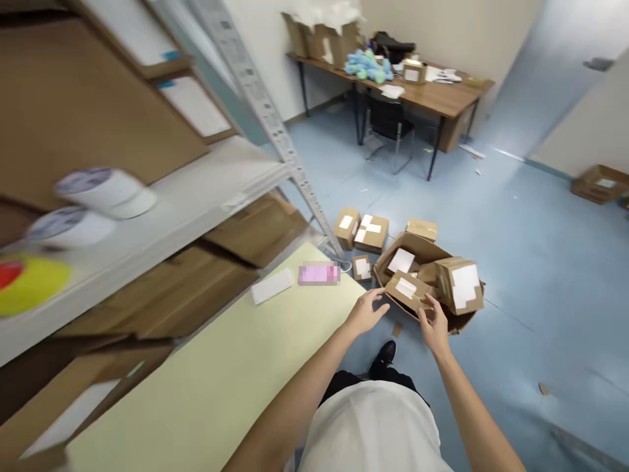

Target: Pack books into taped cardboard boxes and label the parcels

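My left hand (pixel 366 312) is open, thumb and fingers apart, its fingertips near the left end of a small flat cardboard box (pixel 396 290) with a white label. My right hand (pixel 434 324) is open too, fingers slightly curled by the box's right end. I cannot tell whether either hand touches it. The small box lies over, or just above, a large open carton (pixel 419 246) on the floor. Inside that carton sit a bigger taped box (pixel 445 282) with a white label and a white-labelled parcel (pixel 401 261).
To my left stand a pale yellow tabletop (pixel 221 367) and a metal shelf (pixel 206 190) holding tape rolls (pixel 105 190). Labelled boxes (pixel 372 233) rest on the floor beside the carton. Farther back are a wooden desk (pixel 442 98) and a black chair (pixel 388 119).
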`<state>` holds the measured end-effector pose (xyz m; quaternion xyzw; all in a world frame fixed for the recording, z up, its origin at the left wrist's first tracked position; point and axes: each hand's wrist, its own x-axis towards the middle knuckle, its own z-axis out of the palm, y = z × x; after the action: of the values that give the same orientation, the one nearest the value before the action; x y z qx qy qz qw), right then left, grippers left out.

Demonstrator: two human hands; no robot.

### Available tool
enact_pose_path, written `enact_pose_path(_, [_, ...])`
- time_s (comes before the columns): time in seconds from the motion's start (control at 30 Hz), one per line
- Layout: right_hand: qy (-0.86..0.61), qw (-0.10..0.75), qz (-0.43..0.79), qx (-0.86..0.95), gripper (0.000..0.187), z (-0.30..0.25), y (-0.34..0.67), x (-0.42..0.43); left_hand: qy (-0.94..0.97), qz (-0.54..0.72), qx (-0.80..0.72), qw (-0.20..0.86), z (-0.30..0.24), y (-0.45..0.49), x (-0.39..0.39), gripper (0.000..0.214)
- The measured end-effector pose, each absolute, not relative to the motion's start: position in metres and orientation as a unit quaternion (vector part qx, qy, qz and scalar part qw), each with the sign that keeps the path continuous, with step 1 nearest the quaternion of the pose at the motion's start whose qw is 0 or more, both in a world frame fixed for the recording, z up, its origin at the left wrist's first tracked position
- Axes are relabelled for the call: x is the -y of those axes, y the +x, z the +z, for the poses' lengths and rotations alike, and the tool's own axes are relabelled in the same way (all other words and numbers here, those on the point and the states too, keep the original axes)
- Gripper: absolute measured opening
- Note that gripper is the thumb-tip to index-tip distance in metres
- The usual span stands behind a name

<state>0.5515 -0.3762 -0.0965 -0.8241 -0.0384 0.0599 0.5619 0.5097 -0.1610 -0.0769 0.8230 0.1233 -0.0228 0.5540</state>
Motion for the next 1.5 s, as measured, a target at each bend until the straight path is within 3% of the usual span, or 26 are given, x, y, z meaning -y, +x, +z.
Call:
enact_pose_path(0.37, [-0.776, 0.533, 0.190, 0.278, 0.053, -0.056, 0.463, 0.216, 0.761, 0.191, -0.344, 0.516, -0.049, 0.300, 0.059, 0.040])
enact_pose_path(0.7, [-0.649, 0.419, 0.355, 0.527, 0.052, -0.040, 0.348, 0.088, 0.596, 0.358, -0.564, 0.446, -0.048, 0.126, 0.061, 0.042])
enact_pose_path(0.87, [-0.542, 0.342, 0.443, 0.626, 0.050, -0.051, 0.300, 0.037, 0.491, 0.412, -0.676, 0.364, -0.045, 0.077, 0.109, 0.037])
enact_pose_path(1.07, [-0.335, 0.175, 0.510, 0.773, 0.045, -0.045, 0.197, 0.012, 0.353, 0.438, -0.787, 0.253, -0.034, 0.026, 0.198, 0.034])
enact_pose_path(1.27, [-0.119, 0.063, 0.405, 0.904, 0.037, -0.028, 0.065, 0.064, 0.219, 0.404, -0.874, 0.158, -0.043, -0.030, 0.310, 0.045])
enact_pose_path(1.5, [0.086, 0.002, 0.266, 0.960, 0.058, -0.034, -0.094, 0.177, 0.031, 0.358, -0.931, 0.063, -0.068, -0.152, 0.452, 0.049])
